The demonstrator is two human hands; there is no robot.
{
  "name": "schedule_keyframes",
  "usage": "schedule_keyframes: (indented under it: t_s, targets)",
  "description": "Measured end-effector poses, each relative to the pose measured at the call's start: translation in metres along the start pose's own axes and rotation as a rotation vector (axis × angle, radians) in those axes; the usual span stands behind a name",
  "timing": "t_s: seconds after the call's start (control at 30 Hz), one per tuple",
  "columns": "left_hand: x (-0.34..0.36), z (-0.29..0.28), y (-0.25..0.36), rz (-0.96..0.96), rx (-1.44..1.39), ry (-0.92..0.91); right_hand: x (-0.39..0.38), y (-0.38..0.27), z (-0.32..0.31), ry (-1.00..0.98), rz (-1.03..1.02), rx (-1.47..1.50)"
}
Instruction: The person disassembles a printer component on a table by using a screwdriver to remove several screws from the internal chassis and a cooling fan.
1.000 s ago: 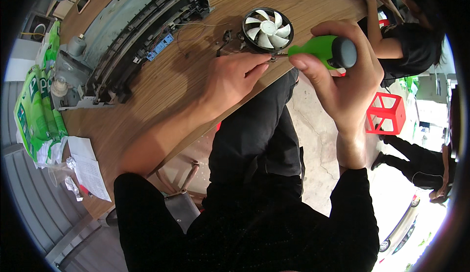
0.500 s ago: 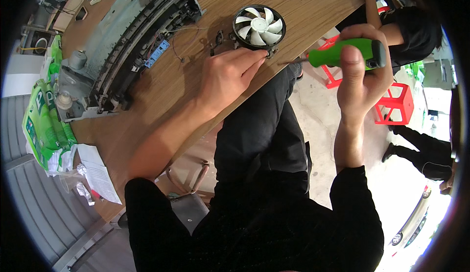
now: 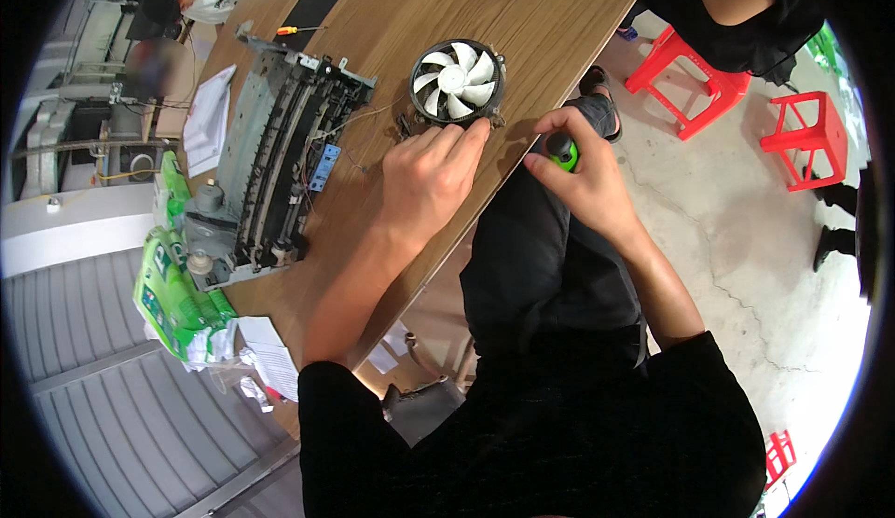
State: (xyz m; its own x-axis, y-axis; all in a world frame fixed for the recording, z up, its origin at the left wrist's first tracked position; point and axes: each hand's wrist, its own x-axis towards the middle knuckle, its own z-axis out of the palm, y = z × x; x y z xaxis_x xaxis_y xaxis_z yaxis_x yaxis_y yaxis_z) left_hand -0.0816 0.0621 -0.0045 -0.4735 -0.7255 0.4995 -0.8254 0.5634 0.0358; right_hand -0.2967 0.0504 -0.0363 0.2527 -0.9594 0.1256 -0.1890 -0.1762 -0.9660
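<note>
A round cooling fan (image 3: pixel 454 80) with white blades and a black frame lies on the wooden table (image 3: pixel 531 14). At its near edge, the bent fingers of my left hand (image 3: pixel 429 178) pinch the rim by a small metal tab; the exact grip is partly hidden under the fingertips. Beyond the table's near edge, over my leg, my right hand (image 3: pixel 597 178) is closed around a green screwdriver (image 3: pixel 561 151). The handle's dark end points up toward me, and the shaft is out of sight.
Left on the table stands a stripped printer assembly (image 3: pixel 289 145) with thin wires and a blue connector strip (image 3: pixel 323 167). A small orange screwdriver (image 3: pixel 289 30) lies beyond it. Green packages (image 3: pixel 172 285) and papers (image 3: pixel 270 359) sit at the near left. Red stools (image 3: pixel 690 84) and a seated person are right.
The view has shifted. My right hand has brought the screwdriver down and left, from sideways to handle end up. My left hand stays at the fan's near edge.
</note>
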Motion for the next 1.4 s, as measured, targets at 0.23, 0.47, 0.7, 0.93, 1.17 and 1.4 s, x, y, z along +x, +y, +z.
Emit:
schedule_keyframes:
  t_s: [0.23,0.47,0.7,0.93,1.17,1.4]
  targets:
    - [0.011,0.005,0.006,-0.05,0.055,-0.101,0.022,0.007,0.013,0.139,-0.262,-0.132]
    - [0.032,-0.018,-0.017,-0.161,0.003,0.079,0.026,0.016,0.015,0.17,-0.212,-0.114]
    - [0.039,-0.01,-0.061,-0.315,-0.439,-0.344,0.027,0.017,0.023,0.181,-0.371,-0.178]
    - [0.027,-0.008,-0.043,-0.407,-0.299,-0.324,0.034,0.032,0.028,0.163,-0.452,-0.15]
    - [-0.008,-0.017,-0.012,-0.469,-0.269,-0.235,0.027,0.025,0.022,0.101,-0.406,-0.081]
    - [-0.037,-0.015,0.01,-0.473,-0.151,-0.063,0.018,0.003,0.018,-0.014,-0.448,-0.232]
